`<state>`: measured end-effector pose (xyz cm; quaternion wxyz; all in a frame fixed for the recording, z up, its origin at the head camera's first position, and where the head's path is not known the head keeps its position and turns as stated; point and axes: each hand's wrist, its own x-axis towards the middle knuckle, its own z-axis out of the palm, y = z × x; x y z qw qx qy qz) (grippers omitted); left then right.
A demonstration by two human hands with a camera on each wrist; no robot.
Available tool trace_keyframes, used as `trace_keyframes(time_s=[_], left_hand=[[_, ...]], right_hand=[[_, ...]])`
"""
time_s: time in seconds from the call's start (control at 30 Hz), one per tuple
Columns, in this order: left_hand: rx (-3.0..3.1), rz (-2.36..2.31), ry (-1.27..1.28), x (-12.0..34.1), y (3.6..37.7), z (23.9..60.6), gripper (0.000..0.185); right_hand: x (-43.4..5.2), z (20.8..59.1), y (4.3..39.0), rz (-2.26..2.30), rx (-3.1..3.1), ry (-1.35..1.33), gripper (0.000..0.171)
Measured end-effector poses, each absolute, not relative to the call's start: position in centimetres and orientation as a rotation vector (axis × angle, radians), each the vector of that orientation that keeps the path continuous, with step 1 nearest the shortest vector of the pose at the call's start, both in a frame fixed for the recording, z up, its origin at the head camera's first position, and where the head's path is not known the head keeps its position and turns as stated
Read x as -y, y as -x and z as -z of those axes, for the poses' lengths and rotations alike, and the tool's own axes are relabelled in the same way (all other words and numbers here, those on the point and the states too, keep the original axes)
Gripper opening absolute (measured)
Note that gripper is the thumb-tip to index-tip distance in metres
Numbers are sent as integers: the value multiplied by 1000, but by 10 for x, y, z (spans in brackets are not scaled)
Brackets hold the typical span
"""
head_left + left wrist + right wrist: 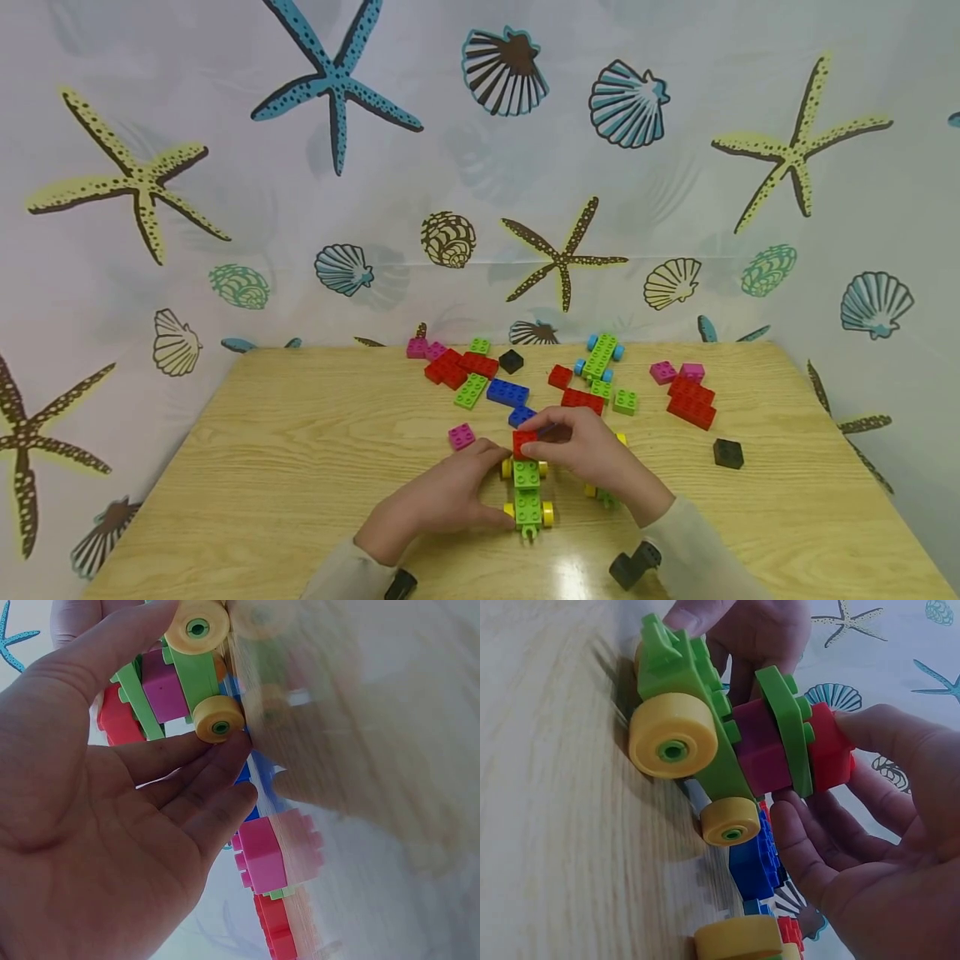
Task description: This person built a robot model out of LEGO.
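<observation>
Head camera looks forward-down from above; 2 close, sideways-tilted wrist views share the yellow-wheeled car.

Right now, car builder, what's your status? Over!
Left hand holding green car by its yellow wheels. Right hand pinching red block on top. Second yellow-wheeled car, partly hidden, could crowd right hand. Over.

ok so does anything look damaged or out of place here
Nothing stands out. Loose bricks are scattered across the table but show no damage. The red brick atop the held green car is in the right fingers; whether it is fully seated is unclear.
</observation>
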<state>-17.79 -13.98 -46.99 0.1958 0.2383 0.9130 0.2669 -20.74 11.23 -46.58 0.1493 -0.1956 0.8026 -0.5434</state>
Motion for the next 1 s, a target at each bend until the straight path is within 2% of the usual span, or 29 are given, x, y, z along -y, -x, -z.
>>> trace_keyframes(time_s=[0.53, 1.0], left_hand=[[-2545, -753, -650, 139, 180, 471, 93], [-2545, -757, -654, 139, 179, 469, 93]], right_hand=[[-112, 468, 208, 1562, -2306, 587, 26], [-111, 471, 209, 1566, -2277, 587, 34]])
